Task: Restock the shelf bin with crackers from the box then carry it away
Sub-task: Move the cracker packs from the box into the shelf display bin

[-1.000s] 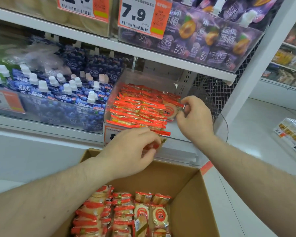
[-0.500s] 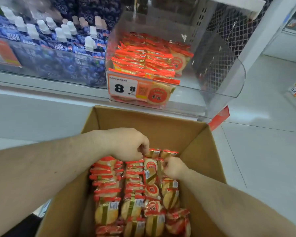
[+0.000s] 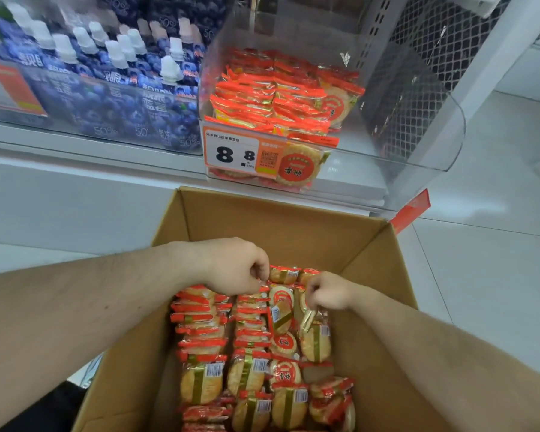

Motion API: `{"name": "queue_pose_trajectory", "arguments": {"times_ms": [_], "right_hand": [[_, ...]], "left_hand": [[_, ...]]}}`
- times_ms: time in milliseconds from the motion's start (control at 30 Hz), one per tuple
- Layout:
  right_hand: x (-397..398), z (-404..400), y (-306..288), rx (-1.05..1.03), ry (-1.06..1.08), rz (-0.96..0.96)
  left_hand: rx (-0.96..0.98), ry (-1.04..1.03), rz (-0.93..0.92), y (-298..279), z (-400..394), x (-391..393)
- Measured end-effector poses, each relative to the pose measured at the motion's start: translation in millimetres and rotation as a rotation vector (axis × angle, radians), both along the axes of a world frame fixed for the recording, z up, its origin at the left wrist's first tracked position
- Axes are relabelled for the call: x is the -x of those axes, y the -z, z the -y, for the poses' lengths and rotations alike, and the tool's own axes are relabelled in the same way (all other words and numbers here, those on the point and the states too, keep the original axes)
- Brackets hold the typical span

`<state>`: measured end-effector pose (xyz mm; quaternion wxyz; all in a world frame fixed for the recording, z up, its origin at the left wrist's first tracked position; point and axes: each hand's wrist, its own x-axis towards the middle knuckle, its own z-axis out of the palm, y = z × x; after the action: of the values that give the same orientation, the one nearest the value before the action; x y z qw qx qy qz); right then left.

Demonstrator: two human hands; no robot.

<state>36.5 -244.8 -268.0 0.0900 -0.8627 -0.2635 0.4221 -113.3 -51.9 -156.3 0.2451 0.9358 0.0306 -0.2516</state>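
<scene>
Cardboard box stands open below the shelf, rows of wrapped rice crackers inside. Above it the clear shelf bin is partly stacked with the same packs behind an 8.8 price tag. Left hand pinches a pack's edge; right hand pinches another

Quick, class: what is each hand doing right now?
Left hand: curled, pinching a cracker pack in the box.
Right hand: curled, pinching another pack.
</scene>
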Motion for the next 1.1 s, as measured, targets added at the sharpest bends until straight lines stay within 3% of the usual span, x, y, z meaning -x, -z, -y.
{"name": "queue_pose_trajectory", "arguments": {"times_ms": [100, 200, 267, 367, 433, 500, 567, 633, 700, 800, 1100], "right_hand": [[-7.1, -18.7, -54.0, -0.352, 0.160, -0.250], [-6.3, -22.1, -87.9, -0.626, 0.153, -0.664], [-2.5, -25.8, -95.7, -0.699, 0.079, -0.871], [0.6, -31.1, -83.4, -0.755, -0.034, -1.026], [-4.2, -28.1, -65.4, -0.786, -0.023, -1.152], [-11.7, -20.2, -46.7, -0.846, 0.196, -1.224], [-18.2, -9.1, -20.7, -0.874, 0.661, -1.062], [-16.7, 1.4, 15.7, -0.665, 0.906, -0.653], [-6.5, 13.8, 56.0, -0.243, 0.738, -0.261], [13.3, 32.4, 106.2, 0.083, 0.409, -0.101], [50.1, 39.8, 123.6, 0.328, -0.090, 0.134]], "left_hand": [[0.028, -0.081, -0.048, -0.3, -0.4, -0.2], [0.203, -0.294, -0.130, -0.7, 0.9, 0.3], [0.472, -0.473, -0.237, -0.4, 3.8, 2.1], [0.813, -0.627, -0.298, 2.8, 10.0, 4.1], [0.862, -0.703, -0.244, 7.2, 12.2, 3.8], [0.826, -0.746, -0.186, 12.9, 9.2, 3.0], [0.734, -0.755, -0.130, 17.0, 2.7, 2.5], [0.664, -0.762, -0.098, 20.5, -3.5, 2.4], [0.623, -0.779, -0.079, 25.1, -8.8, 1.1], [0.577, -0.791, -0.067, 32.8, -14.5, 0.2], [0.446, -0.720, -0.034, 32.8, -14.7, 2.6]]}}
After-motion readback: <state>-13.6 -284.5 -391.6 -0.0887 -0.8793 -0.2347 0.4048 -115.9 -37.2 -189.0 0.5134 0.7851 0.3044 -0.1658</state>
